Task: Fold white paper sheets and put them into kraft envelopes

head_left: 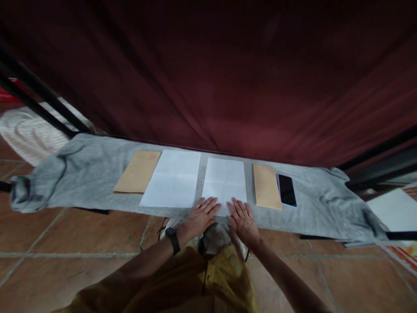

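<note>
Dark red fabric (211,108) hangs beyond the narrow, grey-draped worktop (87,178). On it lie a larger white sheet (172,178) and, to its right, a smaller white sheet (224,178), between a left brown paper (138,171) and a right brown paper (267,186). The left hand (201,215) and right hand (245,222) rest on the smaller sheet's near end, each grip spread open, holding nothing. A phone (287,190) lies outermost right (a dark watch (172,239) sits behind the left hand). The step looks like steadying or smoothing; the next move calls for light, even pressure.
</note>
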Action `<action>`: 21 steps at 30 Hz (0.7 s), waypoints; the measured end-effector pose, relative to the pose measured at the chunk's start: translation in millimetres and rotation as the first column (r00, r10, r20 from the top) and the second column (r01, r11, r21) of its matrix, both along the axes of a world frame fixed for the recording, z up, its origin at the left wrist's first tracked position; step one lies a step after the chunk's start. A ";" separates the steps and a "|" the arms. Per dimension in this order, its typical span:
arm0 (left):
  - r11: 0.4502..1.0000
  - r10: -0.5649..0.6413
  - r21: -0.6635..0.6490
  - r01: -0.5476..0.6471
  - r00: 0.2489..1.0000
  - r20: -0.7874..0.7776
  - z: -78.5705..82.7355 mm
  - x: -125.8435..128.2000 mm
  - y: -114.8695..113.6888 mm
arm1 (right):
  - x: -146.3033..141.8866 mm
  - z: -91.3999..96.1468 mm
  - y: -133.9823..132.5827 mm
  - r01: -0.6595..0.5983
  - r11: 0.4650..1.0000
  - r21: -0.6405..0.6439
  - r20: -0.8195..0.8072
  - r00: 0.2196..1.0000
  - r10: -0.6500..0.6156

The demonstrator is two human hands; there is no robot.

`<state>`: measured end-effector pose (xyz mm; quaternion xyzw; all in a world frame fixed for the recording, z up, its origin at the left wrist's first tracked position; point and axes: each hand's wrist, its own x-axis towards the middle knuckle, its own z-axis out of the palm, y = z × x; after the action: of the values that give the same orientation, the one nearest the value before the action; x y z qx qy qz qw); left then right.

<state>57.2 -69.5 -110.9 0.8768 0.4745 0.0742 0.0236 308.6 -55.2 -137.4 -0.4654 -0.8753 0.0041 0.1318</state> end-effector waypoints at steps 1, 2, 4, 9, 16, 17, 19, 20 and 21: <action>1.000 -0.003 -0.014 0.003 1.000 0.004 3.1 0.0 2.3 | 0.2 -0.2 -0.2 0.003 1.000 0.001 0.006 1.000 -0.003; 1.000 -0.006 -0.026 0.006 1.000 0.008 6.7 0.8 4.8 | 0.4 -0.3 -0.4 0.005 1.000 0.002 0.011 1.000 -0.005; 0.999 -0.013 -0.040 0.013 1.000 0.015 14.3 5.3 9.4 | 0.7 -0.1 -1.0 0.008 1.000 0.005 0.017 1.000 -0.008; 0.998 -0.003 -0.064 0.004 1.000 0.012 22.8 23.7 15.5 | 1.3 1.1 -2.2 0.017 1.000 0.006 0.027 0.999 -0.017; 0.994 -0.019 -0.106 0.014 0.999 -0.046 15.8 39.3 12.7 | 0.7 3.0 -2.1 0.007 1.000 -0.005 0.034 0.999 -0.007; 0.994 -0.021 -0.112 0.014 0.998 -0.058 16.3 41.4 12.1 | -0.1 3.9 -2.1 0.009 1.000 -0.007 0.036 0.999 -0.009; 0.993 -0.023 -0.113 0.014 0.997 -0.080 18.5 45.7 10.6 | -2.1 6.3 -2.3 0.016 1.000 -0.010 0.041 0.999 -0.016; 0.994 -0.018 -0.108 0.008 0.995 -0.093 19.9 47.6 9.8 | -3.1 7.8 -2.3 0.020 1.000 -0.014 0.045 0.999 -0.019; 0.995 -0.011 -0.098 0.000 0.994 -0.107 21.4 49.3 8.9 | -4.0 9.4 -2.4 0.022 1.000 -0.018 0.049 0.999 -0.021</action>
<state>106.5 -60.6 -89.5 0.8786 0.4757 0.0036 0.0415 304.5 -57.6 -128.0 -0.4761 -0.8730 -0.0006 0.1061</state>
